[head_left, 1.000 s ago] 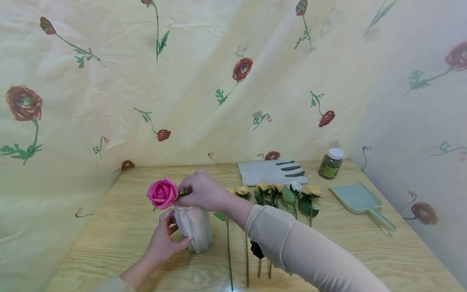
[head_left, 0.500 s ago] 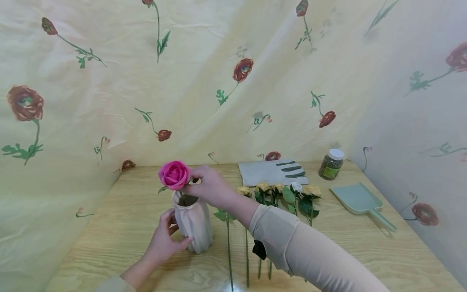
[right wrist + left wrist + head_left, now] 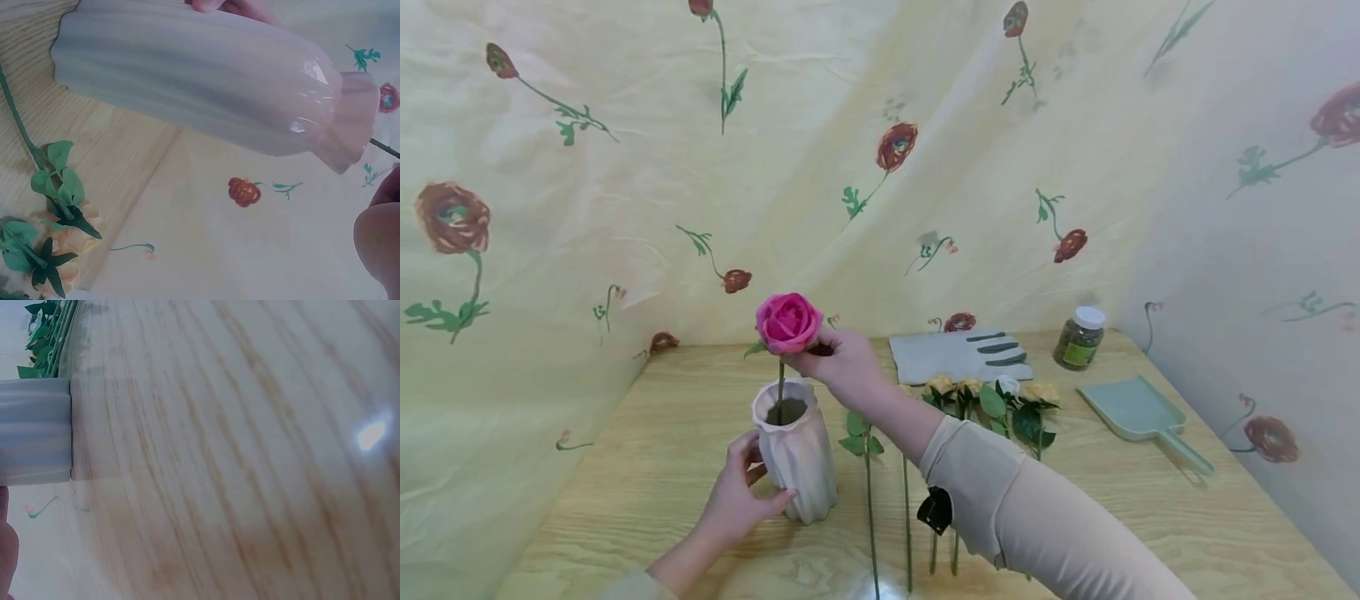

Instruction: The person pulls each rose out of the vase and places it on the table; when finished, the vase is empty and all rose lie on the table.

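A cream ribbed vase stands on the wooden table. My left hand grips its lower left side. My right hand pinches a pink rose just under the bloom, above the vase mouth. The rose's stem runs straight down into the vase opening. In the right wrist view the vase fills the top of the frame, with the stem leaving its mouth beside my fingers. The left wrist view catches the vase base on the table.
Several yellow roses with long green stems lie on the table right of the vase. Behind them lies a grey glove. A jar with a white lid and a pale green dustpan sit at the right. Floral cloth hangs behind.
My right hand has lifted the pink rose up and to the right, from beside the vase rim to above it, and the stem now stands upright in the vase. My left hand stayed.
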Available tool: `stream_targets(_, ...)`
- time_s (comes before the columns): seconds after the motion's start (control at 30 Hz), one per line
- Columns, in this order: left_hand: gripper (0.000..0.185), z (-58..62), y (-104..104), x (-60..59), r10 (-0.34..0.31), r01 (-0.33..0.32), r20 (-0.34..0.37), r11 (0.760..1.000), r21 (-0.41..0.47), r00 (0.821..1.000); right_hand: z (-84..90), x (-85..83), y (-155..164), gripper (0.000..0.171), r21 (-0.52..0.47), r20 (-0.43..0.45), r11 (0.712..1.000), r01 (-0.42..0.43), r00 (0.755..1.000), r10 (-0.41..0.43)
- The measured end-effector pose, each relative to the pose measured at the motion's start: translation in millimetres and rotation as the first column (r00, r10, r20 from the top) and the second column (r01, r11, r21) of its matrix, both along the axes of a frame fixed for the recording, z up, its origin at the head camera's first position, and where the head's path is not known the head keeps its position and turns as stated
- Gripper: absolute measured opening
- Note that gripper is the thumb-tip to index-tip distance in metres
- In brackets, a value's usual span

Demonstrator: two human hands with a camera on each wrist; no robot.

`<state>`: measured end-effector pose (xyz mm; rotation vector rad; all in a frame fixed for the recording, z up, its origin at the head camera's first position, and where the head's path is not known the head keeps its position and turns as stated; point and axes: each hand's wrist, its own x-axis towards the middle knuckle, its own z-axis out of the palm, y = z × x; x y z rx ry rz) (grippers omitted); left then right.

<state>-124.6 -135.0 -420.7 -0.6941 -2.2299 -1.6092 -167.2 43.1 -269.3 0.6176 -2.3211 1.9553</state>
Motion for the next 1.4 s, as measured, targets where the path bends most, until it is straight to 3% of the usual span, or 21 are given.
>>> stream_targets(0.17,0.083,1.1,1,0.7,0.010,-0.010,0.011,1.000,-0.009,1.000,13.5,6.4,9,0.022,-0.123,0.016,0.992,0.012,1.000,-0.010)
stream_targets(0.3,0.083,-1.0,0,-0.1,0.014,-0.014,-0.010,1.000,-0.012,1.000,11.7,-1.4,18,0.025,-0.227,0.023,0.973,0.026,1.000,-0.021)
stream_targets(0.5,0.086,-15.6,-5,-7.8,0.010,-0.010,-0.005,1.000,-0.002,1.000,9.3,-12.3,29,0.016,-0.387,0.030,0.916,0.106,0.994,-0.102)
stream_targets(0.6,0.086,-22.1,-7,-11.4,0.002,-0.002,-0.001,1.000,0.005,1.000,11.7,-14.7,34,0.010,-0.499,0.041,0.859,0.114,0.993,-0.108)
stream_targets(0.77,0.085,-25.0,-8,-13.6,-0.022,0.023,-0.033,1.000,0.020,0.999,17.1,-17.7,45,0.008,-0.699,0.067,0.709,0.093,0.996,-0.065)
stream_targets(0.97,0.085,-24.8,-8,-13.0,-0.011,0.011,-0.015,1.000,0.013,1.000,20.4,-22.2,63,0.009,-0.811,0.092,0.573,0.118,0.993,-0.075)
stream_targets(1.1,0.086,-23.5,-8,-12.5,0.001,-0.001,-0.011,1.000,0.006,1.000,21.6,-27.7,78,0.018,-0.852,0.100,0.506,0.136,0.990,-0.097)
stream_targets(1.17,0.085,-16.9,-5,-9.1,0.004,-0.004,-0.023,1.000,0.004,1.000,21.7,-29.8,86,0.021,-0.863,0.114,0.480,0.156,0.987,-0.115)
stream_targets(1.33,0.083,1.1,1,0.8,0.012,-0.012,-0.037,1.000,0.000,0.999,19.5,-31.9,107,0.026,-0.873,0.160,0.438,0.213,0.975,-0.153)
stream_targets(1.4,0.082,2.1,1,1.7,0.013,-0.013,-0.034,1.000,-0.002,0.999,18.1,-32.3,116,0.028,-0.882,0.174,0.413,0.226,0.972,-0.159)
